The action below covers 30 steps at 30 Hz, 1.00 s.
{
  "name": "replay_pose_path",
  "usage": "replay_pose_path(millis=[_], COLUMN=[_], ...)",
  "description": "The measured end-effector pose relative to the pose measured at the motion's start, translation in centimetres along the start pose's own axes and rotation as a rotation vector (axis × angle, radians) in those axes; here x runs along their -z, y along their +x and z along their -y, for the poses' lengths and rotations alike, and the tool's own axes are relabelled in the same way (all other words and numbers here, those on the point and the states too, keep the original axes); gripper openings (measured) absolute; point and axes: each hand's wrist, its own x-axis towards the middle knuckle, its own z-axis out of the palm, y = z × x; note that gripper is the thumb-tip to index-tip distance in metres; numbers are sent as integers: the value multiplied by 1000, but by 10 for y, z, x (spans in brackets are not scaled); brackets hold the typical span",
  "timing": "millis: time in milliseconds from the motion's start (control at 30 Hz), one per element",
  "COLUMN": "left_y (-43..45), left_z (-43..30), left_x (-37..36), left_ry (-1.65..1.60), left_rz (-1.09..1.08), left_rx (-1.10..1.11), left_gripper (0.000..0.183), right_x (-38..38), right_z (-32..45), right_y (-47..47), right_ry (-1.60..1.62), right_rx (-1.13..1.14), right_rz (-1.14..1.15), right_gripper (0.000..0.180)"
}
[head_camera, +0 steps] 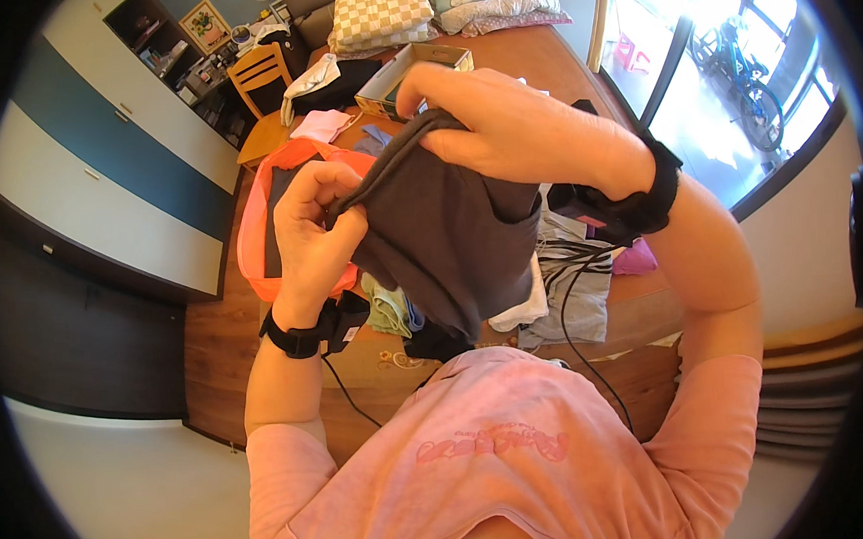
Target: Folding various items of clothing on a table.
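A dark grey-brown garment point(444, 226) hangs between my two hands in front of my chest. My left hand point(312, 231) pinches one end of its rolled upper edge between thumb and fingers. The other end of that edge is in my right hand point(483, 121), which is raised higher and farther away. Lower down, the cloth falls in loose folds over the clothes on the bed. Beyond my left hand lies an orange-pink fabric bag point(253, 254) with dark cloth inside it. Both wrists wear black straps with small boxes and cables.
On the bed point(567, 58) are an open cardboard box point(382, 93), a grey garment with dark stripes point(576, 314), a green cloth point(386, 307) and a purple item point(634, 257). Folded bedding point(383, 14) lies at the far end. A wooden chair point(261, 76) stands left, near wardrobes point(114, 159).
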Motion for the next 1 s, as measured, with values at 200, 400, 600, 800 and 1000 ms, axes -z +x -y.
replay_pose_path(millis=[200, 400, 600, 800, 1000], left_y=[1, -15, -34, -43, 1], left_z=[21, 38, 105, 135, 117], left_x=[-5, -23, -48, -57, 7], left_ry=[154, -134, -249, -412, -171], left_rz=[-15, 139, 238, 93, -339], left_rx=[-162, 13, 138, 395, 154], left_gripper=[25, 37, 29, 23, 10], right_x=[12, 53, 82, 96, 96], right_z=[6, 17, 21, 14, -21], right_y=[19, 22, 18, 8, -19], right_ry=[-163, -245, -205, -283, -403], right_rx=[350, 338, 207, 103, -18], right_rz=[-17, 33, 70, -5, -159], right_gripper=[14, 17, 16, 16, 17])
